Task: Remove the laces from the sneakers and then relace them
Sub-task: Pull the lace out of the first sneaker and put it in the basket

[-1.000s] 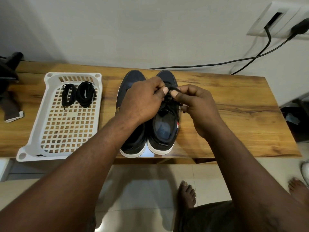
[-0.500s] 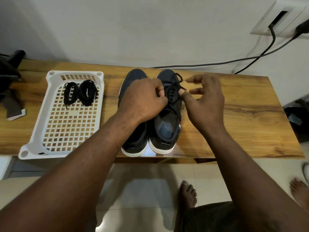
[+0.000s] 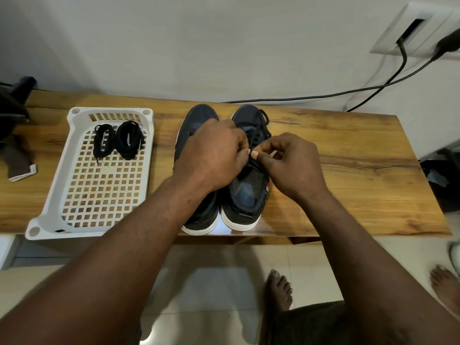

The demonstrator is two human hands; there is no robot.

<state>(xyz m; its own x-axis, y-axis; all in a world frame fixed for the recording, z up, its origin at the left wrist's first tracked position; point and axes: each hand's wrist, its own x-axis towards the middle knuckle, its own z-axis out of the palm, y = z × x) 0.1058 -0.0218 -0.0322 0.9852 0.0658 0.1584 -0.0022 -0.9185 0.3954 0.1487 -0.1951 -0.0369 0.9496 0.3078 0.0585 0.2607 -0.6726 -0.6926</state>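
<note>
Pinching the lace (image 3: 264, 118) in my left hand (image 3: 211, 153) and right hand (image 3: 291, 163), I risk snagging an eyelet by tugging unevenly.

left hand (image 3: 211, 155) and right hand (image 3: 291, 163) pinching lace (image 3: 264, 118), thumbs nearly touching

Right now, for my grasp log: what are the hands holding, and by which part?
The left hand and right hand both pinch the black lace, at its stretch just above the tongue of the sneaker.
</note>
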